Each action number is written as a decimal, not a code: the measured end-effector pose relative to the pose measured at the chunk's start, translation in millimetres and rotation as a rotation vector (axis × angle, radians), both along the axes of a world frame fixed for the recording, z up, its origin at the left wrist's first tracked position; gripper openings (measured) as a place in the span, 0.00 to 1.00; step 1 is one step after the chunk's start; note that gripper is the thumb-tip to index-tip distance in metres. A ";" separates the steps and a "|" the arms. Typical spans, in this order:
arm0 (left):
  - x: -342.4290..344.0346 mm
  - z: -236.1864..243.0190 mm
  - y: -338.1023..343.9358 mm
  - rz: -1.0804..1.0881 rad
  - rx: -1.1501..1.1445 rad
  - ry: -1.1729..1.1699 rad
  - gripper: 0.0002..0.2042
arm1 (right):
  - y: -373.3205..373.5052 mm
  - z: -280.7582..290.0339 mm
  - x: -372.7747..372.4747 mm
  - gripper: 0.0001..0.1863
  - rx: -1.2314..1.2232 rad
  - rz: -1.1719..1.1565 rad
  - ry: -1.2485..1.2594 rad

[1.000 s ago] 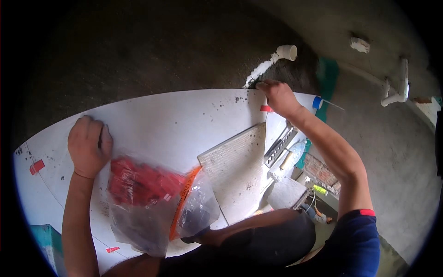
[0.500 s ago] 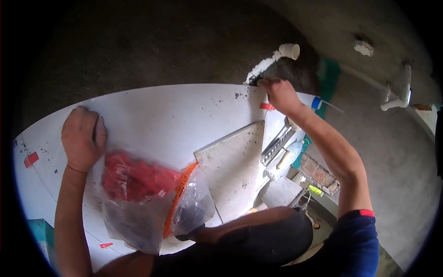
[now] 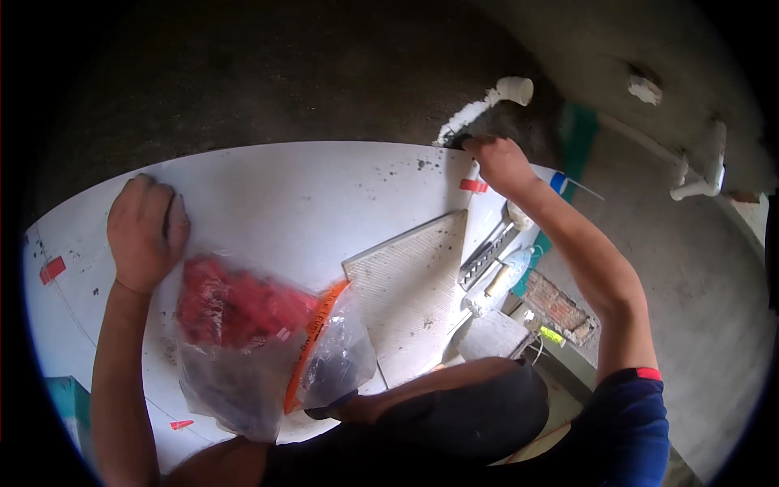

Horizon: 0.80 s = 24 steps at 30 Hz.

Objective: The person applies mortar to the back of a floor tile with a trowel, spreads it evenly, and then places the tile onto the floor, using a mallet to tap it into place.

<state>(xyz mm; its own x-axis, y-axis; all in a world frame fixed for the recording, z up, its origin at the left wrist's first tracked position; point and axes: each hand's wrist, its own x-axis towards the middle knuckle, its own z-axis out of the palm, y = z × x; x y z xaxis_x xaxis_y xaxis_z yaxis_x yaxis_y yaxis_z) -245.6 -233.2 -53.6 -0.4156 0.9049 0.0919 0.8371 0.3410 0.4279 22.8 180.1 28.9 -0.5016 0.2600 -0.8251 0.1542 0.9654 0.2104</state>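
Both at far edge of white slab (image 3: 251, 191): left hand (image 3: 148, 231) curled on it, right hand (image 3: 505, 166) bent just beyond red clip (image 3: 473, 186); can't tell whether gripping anything. Risk: dislodging red clip by lowering right hand, skewing white slab by leaning unevenly, shifting plastic bag (image 3: 235, 377) by bumping with nearby leg (image 3: 471, 410).

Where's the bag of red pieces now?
Head view, lower left of centre: the bag lies on the white surface, just below and right of the left hand.

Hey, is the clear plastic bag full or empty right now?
Partly filled: through the clear sides of the plastic bag, red pieces show bunched at the far end, while the nearer part looks slack.
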 end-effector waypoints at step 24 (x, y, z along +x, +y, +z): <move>0.8 1.3 4.1 -0.003 0.012 0.007 0.06 | 4.7 8.4 20.0 0.14 -0.176 -0.299 0.357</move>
